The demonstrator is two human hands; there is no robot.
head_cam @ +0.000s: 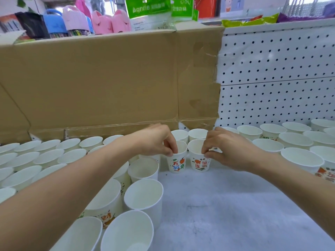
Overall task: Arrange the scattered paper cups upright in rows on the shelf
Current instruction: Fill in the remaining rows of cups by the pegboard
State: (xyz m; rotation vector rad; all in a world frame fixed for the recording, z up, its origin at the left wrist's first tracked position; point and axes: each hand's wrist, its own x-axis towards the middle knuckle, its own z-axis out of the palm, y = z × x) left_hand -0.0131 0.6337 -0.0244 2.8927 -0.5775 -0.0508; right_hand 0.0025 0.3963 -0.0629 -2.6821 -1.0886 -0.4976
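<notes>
Two cups stand upright side by side at the middle of the shelf [226, 205], each pinched at its rim by one hand. The left hand [155, 140] holds the left cup [177, 161], thumb and fingertips closed on the near rim; the right hand [224, 147] grips the right cup [198, 158] the same way, fingers curled over the rim's right side. Both cups rest on the shelf surface, close together but not quite touching, with two more cups just behind them against the cardboard [108, 82]. Many upright cups fill the left side [45, 156] in packed rows, and another group [293, 140] stands at the right along the pegboard [275, 69]. Between the groups, nearer the camera, the shelf surface shows bare. Above the cardboard sit pink bags [110, 22] and a green-labelled packet [148, 9].
</notes>
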